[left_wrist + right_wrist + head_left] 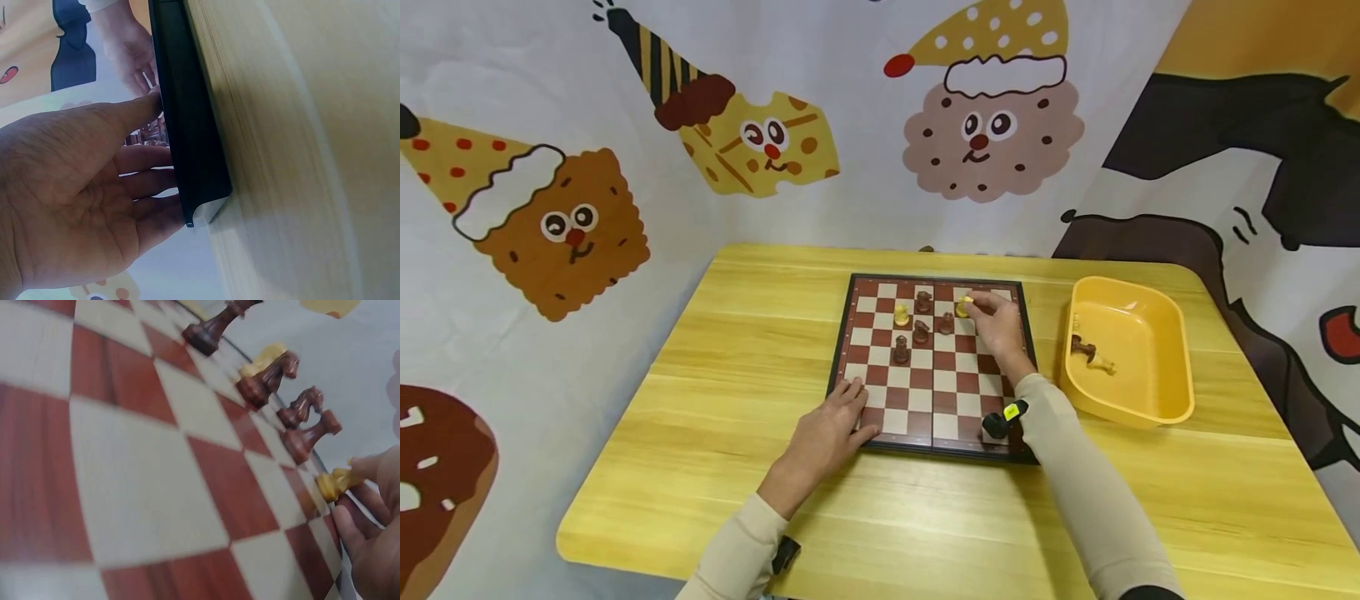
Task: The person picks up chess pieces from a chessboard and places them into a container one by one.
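Note:
My right hand (pixel 997 327) pinches a yellow chess knight (pixel 332 484) by its top, over the far right part of the red-and-white chessboard (pixel 945 403). In the head view, a dark rook (pixel 946 323) stands left of that hand. Two dark knights, one farther back (pixel 922 302) and one nearer (pixel 921 332), stand beside it. Another yellow piece (pixel 901 315) is upright to their left. Nearest me among the pieces is a tall dark one (pixel 901 350), kind unclear. My left hand (pixel 827 433) rests with extended fingers on the board's near left corner.
A yellow plastic tub (pixel 1172 367) stands on the wooden table (pixel 700 400), right of the board. Several light and dark chess pieces (pixel 1082 348) lie inside by its left wall. A cartoon-printed cloth (pixel 865 167) hangs behind the table.

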The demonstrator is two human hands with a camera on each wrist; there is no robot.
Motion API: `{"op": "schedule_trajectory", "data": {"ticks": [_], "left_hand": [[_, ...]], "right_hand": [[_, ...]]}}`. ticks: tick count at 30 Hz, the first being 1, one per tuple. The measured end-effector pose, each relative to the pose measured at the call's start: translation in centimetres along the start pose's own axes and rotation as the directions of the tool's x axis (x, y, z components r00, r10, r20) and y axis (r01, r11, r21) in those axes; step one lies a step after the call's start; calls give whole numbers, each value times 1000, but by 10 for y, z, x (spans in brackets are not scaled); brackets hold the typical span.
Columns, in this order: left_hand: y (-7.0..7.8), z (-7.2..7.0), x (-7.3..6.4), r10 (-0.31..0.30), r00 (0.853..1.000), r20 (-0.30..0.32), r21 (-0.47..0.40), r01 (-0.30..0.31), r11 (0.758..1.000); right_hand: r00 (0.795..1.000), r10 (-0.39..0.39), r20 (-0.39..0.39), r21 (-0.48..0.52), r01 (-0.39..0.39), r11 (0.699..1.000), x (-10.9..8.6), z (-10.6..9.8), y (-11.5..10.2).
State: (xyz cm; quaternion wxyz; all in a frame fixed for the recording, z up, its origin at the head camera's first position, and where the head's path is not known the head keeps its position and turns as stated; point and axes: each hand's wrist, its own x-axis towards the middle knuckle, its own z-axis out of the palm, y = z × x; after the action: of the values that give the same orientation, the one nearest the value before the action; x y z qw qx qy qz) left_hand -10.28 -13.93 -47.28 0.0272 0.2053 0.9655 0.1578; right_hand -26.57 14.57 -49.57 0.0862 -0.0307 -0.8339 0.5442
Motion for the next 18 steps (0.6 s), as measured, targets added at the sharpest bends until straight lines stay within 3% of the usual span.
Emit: {"op": "schedule_trajectory", "data": {"ticks": [6, 18], "left_hand": [[1, 0, 1, 1, 1000, -2, 22, -1, 1000], [2, 2, 1, 10, 1000, 2, 30, -10, 999]], "right_hand": [[994, -106, -33, -85, 102, 991, 2, 0, 7], [996, -83, -43, -56, 80, 995, 1, -3, 7]]}}
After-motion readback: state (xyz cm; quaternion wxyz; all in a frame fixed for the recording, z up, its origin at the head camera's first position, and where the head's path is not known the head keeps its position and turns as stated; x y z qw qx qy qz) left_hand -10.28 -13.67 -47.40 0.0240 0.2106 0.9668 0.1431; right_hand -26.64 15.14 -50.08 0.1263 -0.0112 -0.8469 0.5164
